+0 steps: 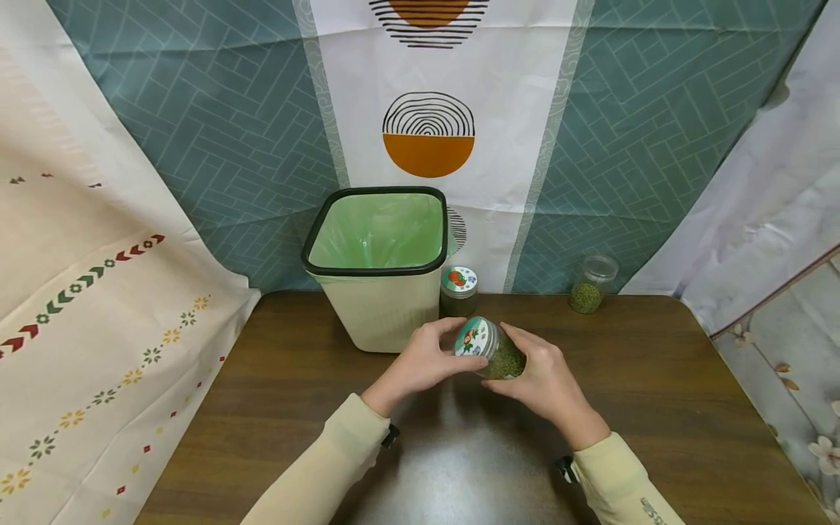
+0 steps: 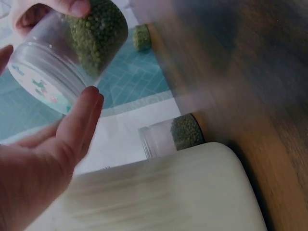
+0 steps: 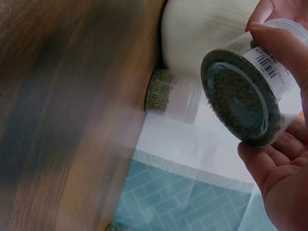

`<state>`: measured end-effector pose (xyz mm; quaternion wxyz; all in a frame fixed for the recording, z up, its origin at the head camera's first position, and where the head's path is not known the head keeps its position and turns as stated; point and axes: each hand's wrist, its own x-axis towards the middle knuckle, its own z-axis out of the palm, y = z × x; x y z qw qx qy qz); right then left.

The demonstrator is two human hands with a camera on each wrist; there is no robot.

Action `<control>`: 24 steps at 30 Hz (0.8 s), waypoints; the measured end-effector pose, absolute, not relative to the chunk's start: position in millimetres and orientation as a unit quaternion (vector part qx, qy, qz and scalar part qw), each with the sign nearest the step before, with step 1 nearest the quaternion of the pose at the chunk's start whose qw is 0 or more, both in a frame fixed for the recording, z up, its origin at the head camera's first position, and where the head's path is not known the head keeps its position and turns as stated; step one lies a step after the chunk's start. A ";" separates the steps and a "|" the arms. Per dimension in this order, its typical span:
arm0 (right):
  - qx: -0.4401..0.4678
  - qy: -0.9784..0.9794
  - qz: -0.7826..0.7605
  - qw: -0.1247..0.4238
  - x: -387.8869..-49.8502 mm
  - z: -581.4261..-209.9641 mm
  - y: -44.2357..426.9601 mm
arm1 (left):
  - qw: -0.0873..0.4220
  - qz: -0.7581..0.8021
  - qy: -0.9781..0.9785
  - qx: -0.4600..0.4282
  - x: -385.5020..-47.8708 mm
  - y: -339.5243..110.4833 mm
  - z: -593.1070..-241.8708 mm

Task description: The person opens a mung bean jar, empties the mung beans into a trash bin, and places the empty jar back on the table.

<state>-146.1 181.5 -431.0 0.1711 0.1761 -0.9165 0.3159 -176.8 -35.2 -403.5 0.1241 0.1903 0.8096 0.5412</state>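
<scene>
Both hands hold a clear plastic jar [image 1: 507, 357] of small green beans, tilted above the table. My left hand [image 1: 425, 359] grips it at the white and green printed lid [image 1: 472, 337], thumb on one side and fingers on the other. Around the body near the base curls my right hand [image 1: 543, 378]. The right wrist view shows the jar's round bottom [image 3: 238, 101] and a barcode label [image 3: 269, 67]. Behind the hands, a second jar [image 1: 459, 289] with a printed lid stands against the waste bin [image 1: 387, 306].
The bin has a black rim and a pale green liner. A third jar [image 1: 588, 288] of green beans stands at the back right; whether a clear lid covers it, I cannot tell. Patterned cloth [image 1: 262, 146] hangs behind the brown wooden table [image 1: 656, 394].
</scene>
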 end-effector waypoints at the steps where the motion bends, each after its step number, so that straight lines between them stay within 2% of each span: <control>1: 0.176 -0.917 0.316 0.170 -146.0 -431.1 181.7 | 0.120 0.537 0.815 0.182 -176.2 -34.3 -404.0; 5: 0.178 -0.917 0.315 0.169 -145.0 -431.3 182.1 | 0.107 0.520 0.830 0.169 -174.2 -32.3 -405.2; 10: 0.182 -0.915 0.315 0.173 -145.0 -431.0 182.7 | 0.096 0.480 0.844 0.219 -176.6 -35.6 -404.2; 15: 0.186 -0.915 0.315 0.168 -145.0 -431.1 181.9 | 0.105 0.480 0.833 0.256 -179.8 -39.1 -403.6; 24: 0.188 -0.917 0.308 0.167 -144.9 -433.5 180.7 | 0.115 0.510 0.834 0.175 -177.3 -35.5 -405.0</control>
